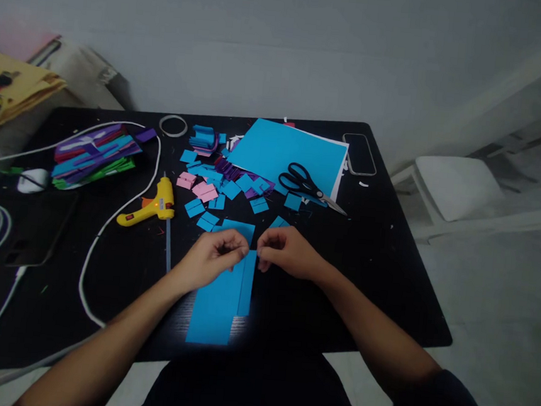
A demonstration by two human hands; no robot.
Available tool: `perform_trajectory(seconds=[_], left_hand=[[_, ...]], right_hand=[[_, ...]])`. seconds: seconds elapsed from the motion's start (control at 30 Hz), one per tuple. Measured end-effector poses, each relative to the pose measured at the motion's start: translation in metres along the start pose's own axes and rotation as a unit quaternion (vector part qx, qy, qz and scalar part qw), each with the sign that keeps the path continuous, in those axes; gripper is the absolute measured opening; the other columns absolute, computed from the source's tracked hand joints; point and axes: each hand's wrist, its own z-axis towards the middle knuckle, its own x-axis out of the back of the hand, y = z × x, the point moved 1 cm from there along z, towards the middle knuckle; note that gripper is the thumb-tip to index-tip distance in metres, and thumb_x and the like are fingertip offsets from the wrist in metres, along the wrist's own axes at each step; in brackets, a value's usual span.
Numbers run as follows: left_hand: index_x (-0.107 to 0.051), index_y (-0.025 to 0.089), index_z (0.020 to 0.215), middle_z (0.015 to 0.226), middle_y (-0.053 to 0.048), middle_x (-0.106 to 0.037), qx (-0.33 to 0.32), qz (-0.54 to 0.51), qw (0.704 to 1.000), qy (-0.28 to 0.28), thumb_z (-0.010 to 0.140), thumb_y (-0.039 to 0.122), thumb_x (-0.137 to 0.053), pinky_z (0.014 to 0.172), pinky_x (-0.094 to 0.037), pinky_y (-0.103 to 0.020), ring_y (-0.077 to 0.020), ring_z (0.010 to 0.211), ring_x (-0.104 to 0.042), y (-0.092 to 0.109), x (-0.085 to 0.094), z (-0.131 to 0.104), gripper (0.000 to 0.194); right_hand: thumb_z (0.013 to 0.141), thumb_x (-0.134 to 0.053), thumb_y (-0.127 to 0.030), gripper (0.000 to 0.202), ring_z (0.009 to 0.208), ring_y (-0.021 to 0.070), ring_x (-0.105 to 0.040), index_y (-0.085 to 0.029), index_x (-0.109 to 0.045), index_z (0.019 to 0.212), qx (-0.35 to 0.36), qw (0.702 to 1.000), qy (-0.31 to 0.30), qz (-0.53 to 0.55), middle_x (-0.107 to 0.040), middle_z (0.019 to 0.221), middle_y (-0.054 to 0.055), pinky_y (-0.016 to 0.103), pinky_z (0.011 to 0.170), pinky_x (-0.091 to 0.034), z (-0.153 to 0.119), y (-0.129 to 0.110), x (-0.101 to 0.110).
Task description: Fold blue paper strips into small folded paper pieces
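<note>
Two forearms angle inward over the black desk (386, 283), meeting at a blue paper strip (224, 294) lying flat near its front edge. The left hand (213, 258) and right hand (285, 252) pinch the strip's top end, fingers curled narrow, knuckles up.

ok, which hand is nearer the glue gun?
Left. The left hand sits just right of and below the glue gun; the right hand is farther right, past the blue paper strip.
</note>
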Motion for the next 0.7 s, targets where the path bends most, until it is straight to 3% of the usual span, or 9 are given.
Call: perform_trajectory(seconds=[0.13,0.23,0.37,0.53,0.7], left_hand=[[-0.068,0.017,0.080,0.063,0.004,-0.056,-0.013,0.002,0.999,0.052,0.087,0.035,-0.070,0.050,-0.049,-0.019,-0.0091,0.053,-0.052,0.004,0.008,0.003,0.020],[-0.069,0.016,0.081,0.062,0.003,-0.058,-0.012,-0.013,0.999,0.043,0.087,0.037,-0.071,0.051,-0.050,-0.020,-0.0100,0.054,-0.055,0.003,0.004,0.003,0.022],[-0.072,0.016,0.085,0.061,0.003,-0.061,-0.010,-0.023,0.999,0.031,0.090,0.035,-0.070,0.054,-0.051,-0.021,-0.0101,0.054,-0.059,0.003,-0.003,0.001,0.020],[-0.070,0.015,0.087,0.061,0.002,-0.064,-0.007,-0.018,1.000,0.020,0.090,0.034,-0.069,0.058,-0.052,-0.023,-0.0117,0.057,-0.062,0.003,0.001,0.002,0.019],[-0.069,0.016,0.085,0.064,0.001,-0.064,-0.013,-0.004,1.000,0.011,0.090,0.033,-0.068,0.059,-0.050,-0.023,-0.0117,0.058,-0.061,0.000,0.000,0.002,0.018]], right_hand=[[0.072,-0.070,-0.027,0.012,0.055,0.0144,-0.068,-0.017,-0.065,0.073,0.022,0.998,0.044,0.038,-0.069,0.060,-0.001,0.027,0.061,-0.057,0.002,-0.003,0.007],[0.074,-0.078,-0.034,0.021,0.062,0.0150,-0.068,-0.016,-0.068,0.079,0.030,0.998,0.030,0.055,-0.069,0.066,-0.001,0.029,0.065,-0.057,0.002,-0.004,-0.001],[0.073,-0.083,-0.034,0.023,0.062,0.0107,-0.059,-0.016,-0.070,0.078,0.042,0.999,0.021,0.014,-0.065,0.066,-0.003,0.024,0.062,-0.048,0.000,-0.003,-0.012],[0.073,-0.083,-0.036,0.025,0.058,0.0089,-0.048,-0.016,-0.069,0.075,0.049,0.998,0.033,-0.006,-0.057,0.061,-0.005,0.023,0.057,-0.037,0.000,-0.003,-0.010],[0.076,-0.077,-0.035,0.019,0.059,0.0099,-0.047,-0.017,-0.070,0.076,0.059,0.996,0.044,-0.050,-0.056,0.062,-0.004,0.025,0.057,-0.036,-0.002,-0.003,-0.010]])
